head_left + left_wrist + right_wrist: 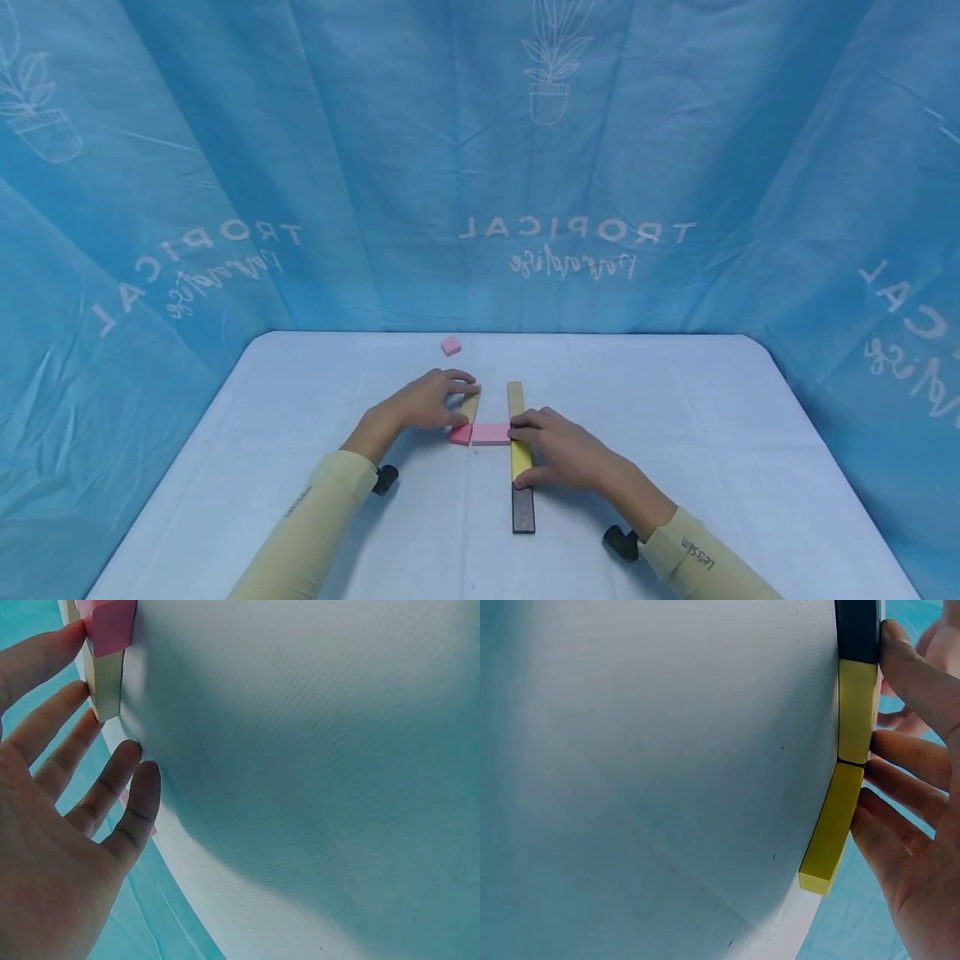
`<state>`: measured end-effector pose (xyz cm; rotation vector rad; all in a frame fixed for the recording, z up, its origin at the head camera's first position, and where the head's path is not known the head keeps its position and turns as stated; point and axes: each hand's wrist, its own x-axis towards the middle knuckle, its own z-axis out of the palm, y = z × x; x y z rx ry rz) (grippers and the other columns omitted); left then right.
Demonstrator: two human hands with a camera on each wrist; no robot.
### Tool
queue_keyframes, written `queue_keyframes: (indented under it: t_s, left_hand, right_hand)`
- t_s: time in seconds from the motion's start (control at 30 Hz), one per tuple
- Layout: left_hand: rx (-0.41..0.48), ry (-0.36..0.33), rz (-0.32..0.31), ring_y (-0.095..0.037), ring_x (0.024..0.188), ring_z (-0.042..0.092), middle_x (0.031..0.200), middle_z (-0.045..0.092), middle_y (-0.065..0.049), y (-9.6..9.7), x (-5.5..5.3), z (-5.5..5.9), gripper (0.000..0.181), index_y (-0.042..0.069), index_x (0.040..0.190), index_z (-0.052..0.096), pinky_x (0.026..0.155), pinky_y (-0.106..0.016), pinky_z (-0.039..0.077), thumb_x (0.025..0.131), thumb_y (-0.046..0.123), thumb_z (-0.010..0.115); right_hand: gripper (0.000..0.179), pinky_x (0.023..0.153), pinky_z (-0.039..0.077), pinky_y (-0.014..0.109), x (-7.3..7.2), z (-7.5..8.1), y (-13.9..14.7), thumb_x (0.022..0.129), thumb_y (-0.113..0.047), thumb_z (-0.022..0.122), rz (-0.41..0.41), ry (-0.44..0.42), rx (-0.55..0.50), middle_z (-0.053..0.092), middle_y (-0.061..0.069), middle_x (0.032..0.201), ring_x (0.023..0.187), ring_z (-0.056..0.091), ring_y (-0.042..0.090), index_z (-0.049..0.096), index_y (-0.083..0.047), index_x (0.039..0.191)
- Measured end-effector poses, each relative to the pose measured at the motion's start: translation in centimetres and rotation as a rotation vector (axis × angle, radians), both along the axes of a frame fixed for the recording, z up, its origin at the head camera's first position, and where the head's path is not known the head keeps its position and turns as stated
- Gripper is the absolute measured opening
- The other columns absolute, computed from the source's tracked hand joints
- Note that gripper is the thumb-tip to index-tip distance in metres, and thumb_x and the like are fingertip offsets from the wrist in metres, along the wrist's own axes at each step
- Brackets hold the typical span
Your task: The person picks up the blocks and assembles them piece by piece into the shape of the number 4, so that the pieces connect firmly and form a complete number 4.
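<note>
My left hand [432, 400] is at a beige block [469, 407] and a small dark-pink block [461, 434] at its near end. In the left wrist view the thumb touches the pink block [112, 628], and two extended fingers touch the side of the beige block [109, 686]. A light-pink block [491, 433] spans from there to a straight row of bars on the right. That row has a beige bar [515, 398], a yellow bar [521, 461] and a black bar [523, 510] end to end. My right hand [570, 454] rests along the row, fingers extended and thumb by the black bar.
A loose pink block [451, 346] lies near the far edge of the white-covered table [660, 392]. Blue printed curtain [420, 167] surrounds the table at the back and sides. A dark wrist device [621, 543] sits under the right sleeve.
</note>
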<state>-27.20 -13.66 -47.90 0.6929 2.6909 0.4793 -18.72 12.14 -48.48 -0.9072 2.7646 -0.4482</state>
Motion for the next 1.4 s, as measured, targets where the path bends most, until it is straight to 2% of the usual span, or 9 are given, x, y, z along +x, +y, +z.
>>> queue_keyframes:
  t_s: [0.3, 0.53, 0.73, 0.87, 0.97, 1.13, 1.4]
  left_hand:
    - [0.014, 0.012, -0.007, -0.022, 0.132, 0.037, 0.141, 0.047, 0.005, 0.0, -0.1, -0.2, 0.056, 0.028, 0.135, 0.057, 0.104, -0.049, 0.035, 0.083, 0.037, 0.074]
    - [0.077, 0.010, -0.008, -0.022, 0.134, 0.037, 0.141, 0.048, 0.003, 0.0, 0.0, -0.3, 0.047, 0.024, 0.131, 0.061, 0.106, -0.049, 0.032, 0.087, 0.037, 0.069]
    - [0.121, 0.019, 0.045, -0.022, 0.132, 0.040, 0.139, 0.050, 0.003, -0.1, -0.1, -0.2, 0.037, 0.024, 0.126, 0.065, 0.105, -0.048, 0.034, 0.091, 0.034, 0.064]
    - [0.158, 0.072, 0.084, -0.020, 0.116, 0.053, 0.131, 0.056, 0.002, -0.3, -0.3, -0.2, 0.034, 0.021, 0.124, 0.065, 0.095, -0.042, 0.045, 0.092, 0.030, 0.063]
    - [0.193, 0.100, 0.125, -0.018, 0.104, 0.057, 0.126, 0.059, 0.001, -0.4, -0.4, -0.2, 0.035, 0.019, 0.125, 0.064, 0.085, -0.038, 0.050, 0.091, 0.026, 0.064]
    - [0.199, 0.105, 0.182, -0.019, 0.104, 0.057, 0.126, 0.057, 0.001, -0.4, -0.6, -0.3, 0.037, 0.020, 0.126, 0.063, 0.081, -0.037, 0.051, 0.090, 0.026, 0.067]
    - [0.253, 0.118, 0.225, -0.021, 0.111, 0.055, 0.130, 0.054, 0.000, -0.6, -1.4, -0.3, 0.044, 0.016, 0.133, 0.056, 0.089, -0.040, 0.049, 0.090, 0.023, 0.067]
  right_hand:
    - [0.079, 0.102, 0.040, 0.040, -0.1, -0.1, 0.1, 0.073, -0.063, 0.070, 0.008, 0.010, 0.006, 0.044, -0.004, 0.142, 0.128, 0.039, 0.018, 0.055, -0.020, 0.137]
    - [0.080, 0.103, 0.039, 0.040, -0.2, -0.2, 0.2, 0.073, -0.064, 0.070, 0.018, 0.015, 0.007, 0.044, -0.004, 0.142, 0.129, 0.039, 0.019, 0.055, -0.019, 0.137]
    - [0.080, 0.103, 0.039, 0.040, -0.2, -0.2, 0.1, 0.073, -0.065, 0.069, 0.019, 0.016, 0.014, 0.043, -0.004, 0.143, 0.130, 0.038, 0.019, 0.054, -0.020, 0.138]
    - [0.080, 0.103, 0.039, 0.039, -0.1, -0.1, 0.1, 0.073, -0.064, 0.069, 0.015, 0.016, 0.010, 0.044, -0.004, 0.142, 0.130, 0.039, 0.019, 0.055, -0.019, 0.137]
    - [0.080, 0.102, 0.040, 0.039, -0.1, 0.0, 0.1, 0.073, -0.064, 0.070, 0.012, 0.013, 0.007, 0.044, -0.003, 0.142, 0.129, 0.039, 0.019, 0.055, -0.019, 0.137]
    - [0.080, 0.102, 0.040, 0.040, 0.0, -0.1, 0.1, 0.073, -0.064, 0.070, 0.012, 0.009, 0.005, 0.044, -0.004, 0.142, 0.129, 0.040, 0.019, 0.055, -0.019, 0.137]
    - [0.081, 0.103, 0.039, 0.040, -0.2, -0.4, 0.1, 0.072, -0.066, 0.068, 0.009, 0.007, -0.003, 0.043, -0.005, 0.143, 0.130, 0.038, 0.018, 0.055, -0.020, 0.137]
